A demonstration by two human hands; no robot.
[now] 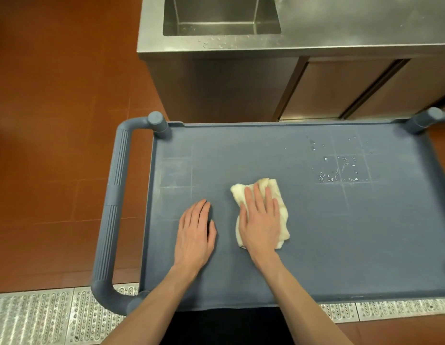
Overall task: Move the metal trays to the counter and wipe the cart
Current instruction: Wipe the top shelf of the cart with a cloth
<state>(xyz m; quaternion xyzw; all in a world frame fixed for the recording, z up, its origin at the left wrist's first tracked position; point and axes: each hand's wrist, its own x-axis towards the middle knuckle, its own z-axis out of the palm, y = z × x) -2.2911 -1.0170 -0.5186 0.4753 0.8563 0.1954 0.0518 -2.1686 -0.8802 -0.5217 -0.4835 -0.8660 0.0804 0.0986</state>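
Both hands flat on cart (365, 245), no trays on it: left hand (195, 232) bare and bracing, right hand (262, 220) pressing cloth (278, 192) mid-shelf; sweep overlapping strokes toward droplets (340, 168) far right.

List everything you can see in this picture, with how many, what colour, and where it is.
cart: one, blue-grey, centre, handle at its left end
cloth: one, cream, on the cart top, under the right hand
water drops: a patch, clear, far right part of the cart top
sink: one, steel, top centre, set in the counter
counter: one, steel, top right, cabinet doors below
floor: red-brown tiles, left
floor grate: metal, along the bottom edge
left hand: flat on the cart top
right hand: flat, pressing the cloth
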